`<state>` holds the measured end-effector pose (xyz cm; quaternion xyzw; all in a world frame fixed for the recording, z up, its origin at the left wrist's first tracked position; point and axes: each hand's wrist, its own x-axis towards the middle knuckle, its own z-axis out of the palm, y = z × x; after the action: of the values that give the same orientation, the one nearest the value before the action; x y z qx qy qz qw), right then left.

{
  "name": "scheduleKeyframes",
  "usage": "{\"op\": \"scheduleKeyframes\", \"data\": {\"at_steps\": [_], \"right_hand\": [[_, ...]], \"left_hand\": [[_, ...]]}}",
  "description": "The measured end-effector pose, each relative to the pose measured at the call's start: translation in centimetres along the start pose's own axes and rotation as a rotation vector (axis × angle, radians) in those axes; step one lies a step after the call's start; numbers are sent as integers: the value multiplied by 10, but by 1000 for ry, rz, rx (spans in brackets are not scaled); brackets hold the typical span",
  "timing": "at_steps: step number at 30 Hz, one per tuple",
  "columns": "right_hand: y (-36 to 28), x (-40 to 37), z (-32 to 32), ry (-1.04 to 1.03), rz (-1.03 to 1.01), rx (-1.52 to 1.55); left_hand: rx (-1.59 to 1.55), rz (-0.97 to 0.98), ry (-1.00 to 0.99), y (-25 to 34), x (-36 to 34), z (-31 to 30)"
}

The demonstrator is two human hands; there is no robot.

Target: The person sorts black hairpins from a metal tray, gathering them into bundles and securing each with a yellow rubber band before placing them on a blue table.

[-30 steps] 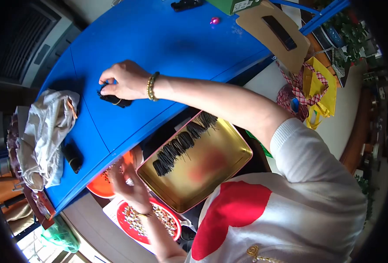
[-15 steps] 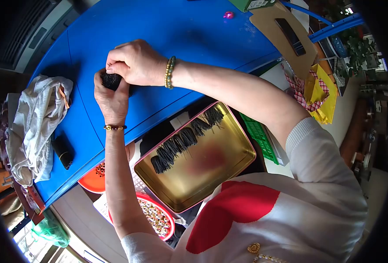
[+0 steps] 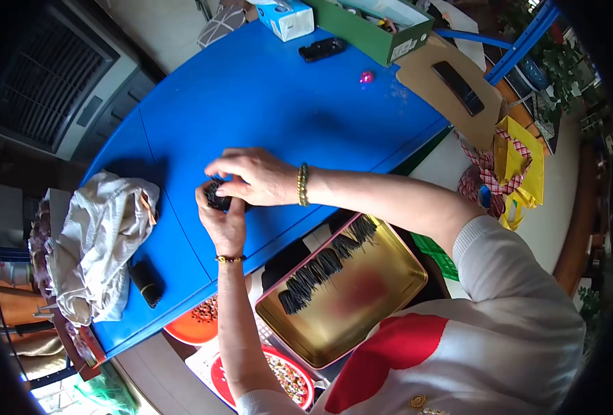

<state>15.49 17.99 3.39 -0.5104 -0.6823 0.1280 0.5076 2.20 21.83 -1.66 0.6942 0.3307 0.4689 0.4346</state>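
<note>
My left hand (image 3: 223, 225) is wrapped round a dark bundle (image 3: 216, 196) over the blue table (image 3: 251, 90). Its end faces up between the thumb and fingers. My right hand (image 3: 254, 176) reaches over from the right, its fingertips at the top of the bundle; anything between them is too small to make out. Nearer my body lies a gold tray (image 3: 382, 277) with a row of black strand bunches (image 3: 327, 263) along its far side. A second dark bundle (image 3: 145, 283) lies on the table at the left.
White cloth (image 3: 102, 242) covers the table's left end. Red bowls of beads (image 3: 286, 377) sit below its edge. Farther back are a tissue box (image 3: 286, 19), a green box (image 3: 372, 31), a black object (image 3: 322, 49), a pink item (image 3: 367, 77) and a phone (image 3: 459, 88) on cardboard.
The camera view has shifted, so hands, table and tray appear lower and farther right. The right-hand fingers have spread somewhat over the bundle, which stays in my left hand.
</note>
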Motion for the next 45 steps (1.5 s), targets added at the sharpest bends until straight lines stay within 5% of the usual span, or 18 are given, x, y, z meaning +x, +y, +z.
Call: {"op": "scheduleKeyframes", "data": {"at_steps": [7, 18, 21, 27, 29, 38, 45], "right_hand": [[5, -3, 9, 61, 18, 64], [-9, 7, 3, 158, -35, 147], [-19, 3, -7, 33, 144, 278], [3, 0, 10, 104, -82, 90], [3, 1, 10, 50, -11, 75], [-43, 54, -50, 216, -227, -13], [5, -9, -63, 86, 12, -193]], "left_hand": [[-267, -104, -79, -7, -12, 3], [-214, -107, -87, -17, -15, 2], [-162, -77, -84, -26, -15, 0], [-202, -103, -84, -21, -15, 2], [-166, -60, -65, -21, -14, 2], [-114, -69, -69, -10, -11, 5], [-120, -154, -100, 1, -12, 0]]}}
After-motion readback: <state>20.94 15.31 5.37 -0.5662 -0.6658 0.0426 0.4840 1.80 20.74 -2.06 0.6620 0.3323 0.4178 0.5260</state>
